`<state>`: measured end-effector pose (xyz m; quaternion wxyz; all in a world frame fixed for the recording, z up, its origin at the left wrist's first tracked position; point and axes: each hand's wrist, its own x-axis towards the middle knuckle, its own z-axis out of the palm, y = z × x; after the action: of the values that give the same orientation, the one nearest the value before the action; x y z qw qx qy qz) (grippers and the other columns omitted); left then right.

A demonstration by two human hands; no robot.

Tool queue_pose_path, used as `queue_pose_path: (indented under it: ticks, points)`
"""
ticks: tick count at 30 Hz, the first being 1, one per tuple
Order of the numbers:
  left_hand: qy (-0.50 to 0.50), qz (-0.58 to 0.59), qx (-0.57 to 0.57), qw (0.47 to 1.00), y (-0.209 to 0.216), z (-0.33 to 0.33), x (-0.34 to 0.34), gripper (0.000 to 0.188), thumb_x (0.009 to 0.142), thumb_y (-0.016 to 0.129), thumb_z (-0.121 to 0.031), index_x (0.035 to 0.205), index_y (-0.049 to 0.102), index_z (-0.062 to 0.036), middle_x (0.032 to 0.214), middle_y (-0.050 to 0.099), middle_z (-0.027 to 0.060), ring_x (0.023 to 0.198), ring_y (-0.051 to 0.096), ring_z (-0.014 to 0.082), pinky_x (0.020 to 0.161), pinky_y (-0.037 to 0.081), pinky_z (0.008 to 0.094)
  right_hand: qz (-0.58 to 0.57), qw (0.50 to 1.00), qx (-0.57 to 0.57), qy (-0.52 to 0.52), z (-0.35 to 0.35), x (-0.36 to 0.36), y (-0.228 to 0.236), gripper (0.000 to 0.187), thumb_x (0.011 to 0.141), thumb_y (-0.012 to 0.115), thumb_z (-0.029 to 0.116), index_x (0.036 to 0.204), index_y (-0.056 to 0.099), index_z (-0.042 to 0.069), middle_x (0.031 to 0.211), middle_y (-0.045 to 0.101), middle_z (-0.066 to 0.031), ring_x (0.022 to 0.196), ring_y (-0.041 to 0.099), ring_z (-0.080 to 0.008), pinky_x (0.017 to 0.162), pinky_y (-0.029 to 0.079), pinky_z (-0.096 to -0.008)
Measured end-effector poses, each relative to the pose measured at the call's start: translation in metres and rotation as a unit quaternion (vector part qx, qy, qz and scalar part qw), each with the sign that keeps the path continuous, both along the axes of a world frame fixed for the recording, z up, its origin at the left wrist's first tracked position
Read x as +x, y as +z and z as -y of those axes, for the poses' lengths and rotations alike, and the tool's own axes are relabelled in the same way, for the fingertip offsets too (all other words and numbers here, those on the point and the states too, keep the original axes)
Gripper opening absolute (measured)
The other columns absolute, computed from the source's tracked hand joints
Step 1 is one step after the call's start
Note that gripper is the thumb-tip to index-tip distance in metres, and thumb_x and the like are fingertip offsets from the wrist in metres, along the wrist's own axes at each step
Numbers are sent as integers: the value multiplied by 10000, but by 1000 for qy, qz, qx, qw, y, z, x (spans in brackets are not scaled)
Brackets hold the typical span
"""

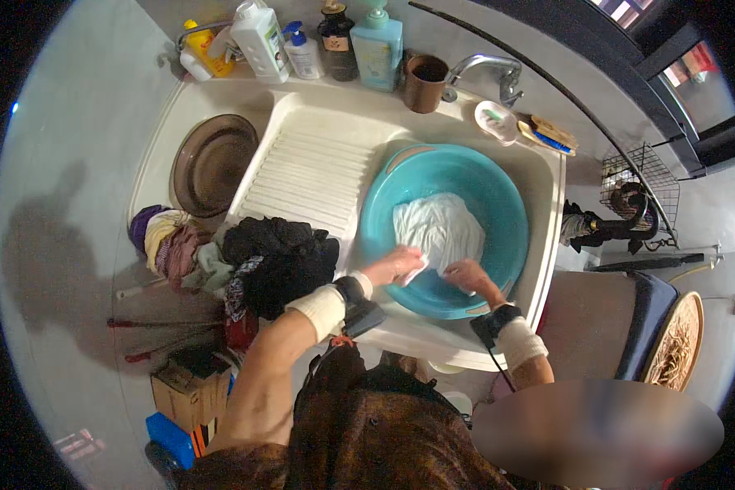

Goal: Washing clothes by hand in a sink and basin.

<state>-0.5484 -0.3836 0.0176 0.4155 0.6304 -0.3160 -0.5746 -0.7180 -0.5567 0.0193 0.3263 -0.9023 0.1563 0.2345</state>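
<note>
A white cloth (438,226) lies bunched in a turquoise basin (506,237), which stands in the sink. At the basin's near left side my left hand (394,265) is closed on an edge of the cloth, with a pale bit showing past the fingertips. Over the near part of the basin, my right hand (472,278) has its fingers curled round another part of the same cloth. A small gap separates the two hands. How my right fingertips meet the fabric is partly hidden.
Left of the basin are a ribbed washboard (318,155), a pile of dark clothes (282,261) and a brown basin (216,163). Several bottles (259,41), a brown cup (425,84), a faucet (498,69) and brushes (553,135) line the back edge.
</note>
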Motion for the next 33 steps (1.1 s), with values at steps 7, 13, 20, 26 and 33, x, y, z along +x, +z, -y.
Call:
queue_pose_path:
  ticks: [7, 13, 20, 26, 33]
  points:
    - [139, -166, -131, 968, 245, 29, 80, 199, 781, 562, -196, 965, 560, -122, 773, 556, -30, 680, 536, 72, 568, 455, 226, 271, 837, 209, -428, 81, 9, 230, 262, 777, 613, 228, 969, 589, 51, 828, 590, -4, 741, 547, -100, 662, 439, -223]
    - [102, -84, -286, 949, 364, 40, 120, 257, 808, 545, -174, 1042, 537, -68, 946, 587, 22, 845, 573, 120, 737, 483, 274, 445, 789, 79, -416, 108, 7, 382, 365, 805, 560, 273, 1068, 571, 20, 996, 577, -39, 885, 515, -127, 787, 392, -257]
    - [83, -85, -397, 910, 432, 15, 129, 174, 829, 520, -163, 966, 537, -57, 865, 574, 22, 785, 561, 109, 711, 474, 256, 596, 710, 35, -374, 108, -27, 426, 286, 841, 538, 222, 1067, 537, 46, 864, 548, -6, 761, 520, -96, 664, 430, -227]
    - [89, -114, -207, 968, 312, 1, 97, 141, 808, 533, -150, 921, 559, -71, 857, 594, 17, 767, 571, 97, 711, 468, 243, 457, 719, 144, -504, 77, -48, 307, 303, 801, 579, 247, 1036, 560, 56, 883, 574, -32, 726, 542, -124, 647, 444, -246]
    - [-84, -31, 30, 996, 135, 10, 8, 166, 746, 591, -198, 825, 644, -62, 735, 611, 54, 664, 556, 146, 628, 451, 317, 111, 976, 32, -183, 40, -36, 85, 232, 767, 582, 247, 948, 628, 109, 769, 630, -94, 710, 596, -205, 680, 472, -306]
